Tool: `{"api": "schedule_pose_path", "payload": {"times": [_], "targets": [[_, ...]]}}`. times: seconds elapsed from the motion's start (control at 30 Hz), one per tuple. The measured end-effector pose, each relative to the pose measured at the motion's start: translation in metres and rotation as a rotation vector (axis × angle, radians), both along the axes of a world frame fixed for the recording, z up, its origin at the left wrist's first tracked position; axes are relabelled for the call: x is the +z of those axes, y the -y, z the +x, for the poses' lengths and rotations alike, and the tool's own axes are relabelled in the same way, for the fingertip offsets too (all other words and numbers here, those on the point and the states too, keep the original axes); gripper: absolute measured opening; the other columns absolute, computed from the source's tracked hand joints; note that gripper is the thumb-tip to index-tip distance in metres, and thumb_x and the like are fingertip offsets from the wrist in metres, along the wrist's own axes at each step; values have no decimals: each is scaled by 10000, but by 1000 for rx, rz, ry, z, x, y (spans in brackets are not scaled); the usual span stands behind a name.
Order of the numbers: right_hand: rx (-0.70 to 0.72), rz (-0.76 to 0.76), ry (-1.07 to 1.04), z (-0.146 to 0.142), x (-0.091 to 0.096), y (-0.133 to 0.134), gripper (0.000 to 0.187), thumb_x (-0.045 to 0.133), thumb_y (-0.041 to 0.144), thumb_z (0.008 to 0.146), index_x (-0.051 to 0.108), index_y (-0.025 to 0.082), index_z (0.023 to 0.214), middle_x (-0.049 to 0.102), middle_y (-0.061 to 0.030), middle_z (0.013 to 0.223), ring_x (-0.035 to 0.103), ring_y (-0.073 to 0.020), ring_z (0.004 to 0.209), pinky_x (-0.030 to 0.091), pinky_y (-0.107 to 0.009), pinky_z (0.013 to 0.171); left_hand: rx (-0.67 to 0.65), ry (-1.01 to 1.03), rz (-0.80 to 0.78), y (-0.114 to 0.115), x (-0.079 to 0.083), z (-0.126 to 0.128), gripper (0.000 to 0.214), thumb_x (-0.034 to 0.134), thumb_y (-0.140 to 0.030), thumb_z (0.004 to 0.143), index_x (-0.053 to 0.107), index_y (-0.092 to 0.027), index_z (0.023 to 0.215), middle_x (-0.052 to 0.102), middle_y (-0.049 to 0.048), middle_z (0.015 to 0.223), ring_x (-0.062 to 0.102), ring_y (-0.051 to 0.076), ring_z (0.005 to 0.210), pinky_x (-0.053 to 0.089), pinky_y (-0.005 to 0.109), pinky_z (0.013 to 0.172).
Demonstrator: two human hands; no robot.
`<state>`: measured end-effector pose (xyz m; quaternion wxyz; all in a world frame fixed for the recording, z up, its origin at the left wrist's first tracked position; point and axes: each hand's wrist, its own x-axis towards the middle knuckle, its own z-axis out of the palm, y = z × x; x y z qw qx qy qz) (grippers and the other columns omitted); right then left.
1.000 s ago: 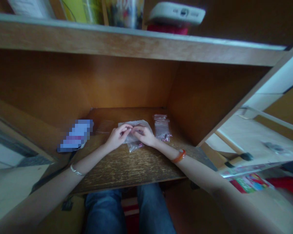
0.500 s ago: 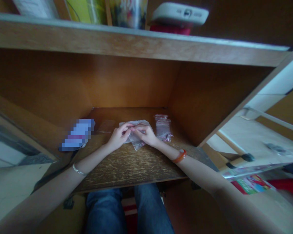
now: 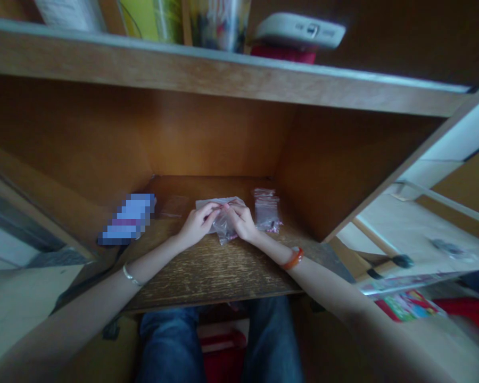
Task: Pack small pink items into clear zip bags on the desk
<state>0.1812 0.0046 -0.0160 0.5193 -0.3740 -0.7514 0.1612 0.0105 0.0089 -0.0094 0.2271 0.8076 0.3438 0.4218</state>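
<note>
One worn wooden desktop [image 3: 183, 276] stretches before you. Midway between its side edges, your left hand [image 3: 199, 222] and right hand [image 3: 241, 219] nearly meet. Toward the back right corner, beside your right hand, lie stacked bags [image 3: 266, 206]. Your fingertips pinch the upper part of one clear bag [image 3: 224, 231], its body pointing at the front edge.

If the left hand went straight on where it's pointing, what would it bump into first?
Probably the right hand. It sits just ahead of the left hand; both seem to hold the clear plastic bag, but depth is hard to judge.
</note>
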Motion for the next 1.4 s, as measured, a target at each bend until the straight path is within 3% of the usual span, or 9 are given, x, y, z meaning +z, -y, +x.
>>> {"api": "schedule_pose_path", "payload": {"times": [0.3,0.53,0.67,0.77,0.87,0.97,1.1,1.2,1.4], "targets": [[-2,37,-6,1,2,1,428,397,428,962,684,192,749,655,-49,767,579,-177,778,429,-351,809,-10,5,57,6,5,1,234,456,-267,919,627,-181,1054,710,61,970,660,153,795,504,240,753],[-32,-40,-18,2,12,3,299,547,393,890,696,183,738,690,-41,738,605,-165,712,458,-316,741,-17,71,1,2,1,-7,257,486,-313,906,612,-175,1083,684,22,787,588,103,569,456,190,549],[50,-134,-16,6,17,3,172,614,308,838,711,166,836,718,-45,828,637,-159,754,473,-280,720,-19,101,-48,0,-3,-9,268,515,-352,895,602,-170,1072,629,-11,660,531,87,479,424,183,483],[84,-190,39,12,22,10,152,600,264,842,710,159,857,718,-46,836,644,-154,770,479,-276,733,-78,136,-119,3,-4,-6,274,531,-373,888,592,-173,1066,648,6,733,567,94,523,448,186,495],[76,-231,101,24,29,22,162,599,263,839,707,146,871,714,-60,845,643,-156,774,481,-271,716,-142,160,-187,10,-3,1,283,533,-364,889,569,-169,1091,620,-11,667,582,112,543,474,202,522],[58,-253,203,43,33,31,162,591,244,839,704,132,871,709,-68,836,638,-154,750,473,-257,675,-173,108,-164,15,-6,12,270,533,-321,889,554,-168,1111,626,-12,667,622,133,619,509,233,611],[-137,-229,346,78,32,34,140,584,198,833,705,146,880,710,-62,831,631,-156,719,458,-255,650,-220,46,-116,18,-18,35,360,562,-235,858,499,-166,1207,683,73,955,655,186,916,519,341,854],[-361,-191,421,101,26,31,137,590,139,807,708,166,870,715,-64,867,631,-180,780,459,-283,711,-214,63,-140,18,-30,57,483,585,-202,831,435,-170,1289,597,145,1225,593,232,1105,466,432,971],[-524,-113,462,122,11,24,117,618,127,784,702,159,859,695,-74,907,595,-214,880,454,-344,822,-155,234,-359,17,-43,110,606,637,-145,762,401,-128,1321,475,197,1369,473,288,1265,360,493,1081]]}}
